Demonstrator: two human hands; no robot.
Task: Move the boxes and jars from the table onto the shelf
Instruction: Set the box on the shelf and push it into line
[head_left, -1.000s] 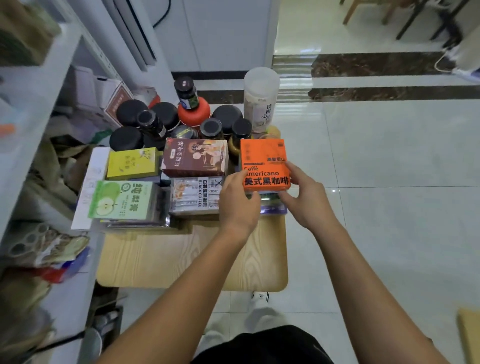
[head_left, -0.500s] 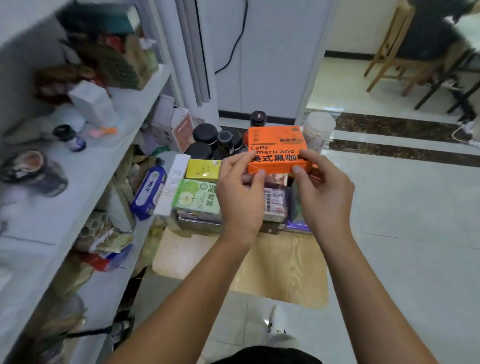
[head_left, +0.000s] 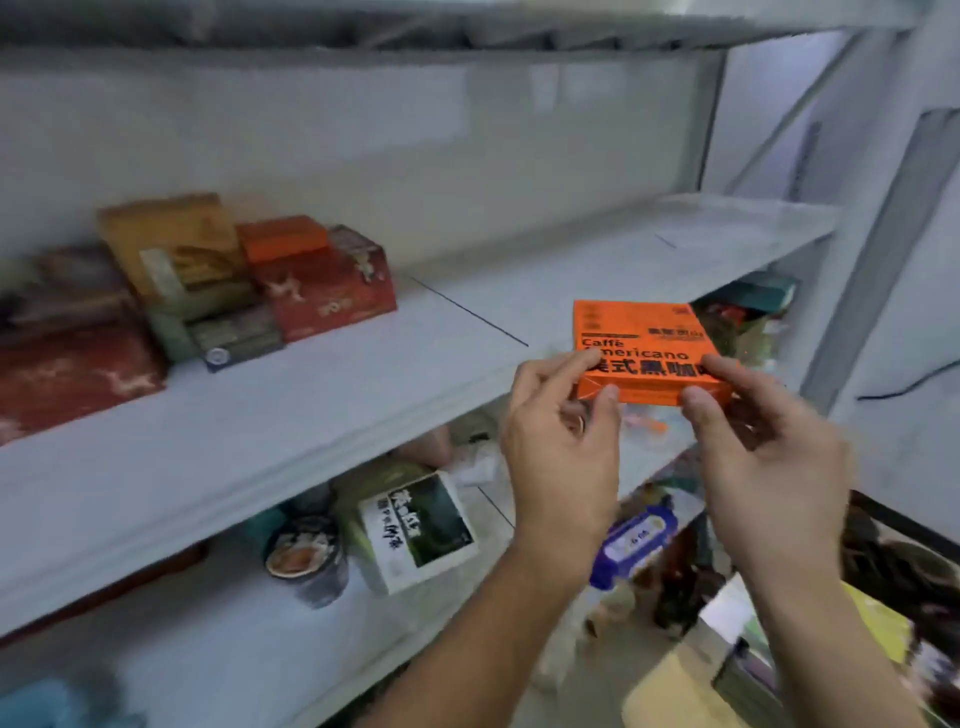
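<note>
I hold the orange Caffè Americano box in both hands, in the air just in front of the grey shelf. My left hand clamps its near left corner, thumb under, fingers on top; my right hand pinches the near right corner likewise. The box lies flat, printed face up, lettering reading toward me, long axis running left to right. Red and brown boxes sit stacked far left on the shelf.

Pale grey shelf, stacked boxes at its left end.
</note>
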